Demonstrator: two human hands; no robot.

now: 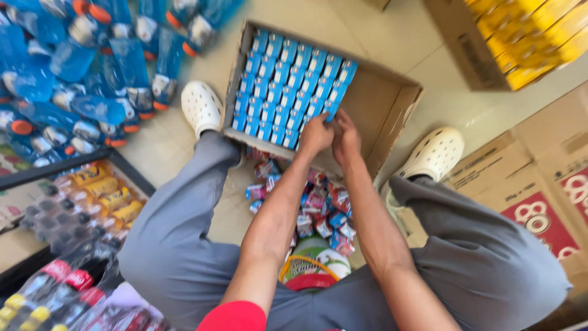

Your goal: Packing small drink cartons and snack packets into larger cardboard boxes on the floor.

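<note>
From the head camera I look down on my two hands meeting at the near edge of an open cardboard box [392,101] that sits on the pale floor [422,49] between my feet. My left hand [316,135] and right hand [346,136] are close together, fingers curled down onto the last small blue packets [288,83] in the front row; whether each one actually pinches a packet I cannot tell. The packets stand on edge in tidy rows filling the box's left part, while the right part shows bare cardboard. A loose heap of pink and blue packets [318,208] lies on the floor under my forearms, near the box's front wall. White clogs [201,107] flank the box. Blue bottles [79,67] lie at the floor's far left.
</note>
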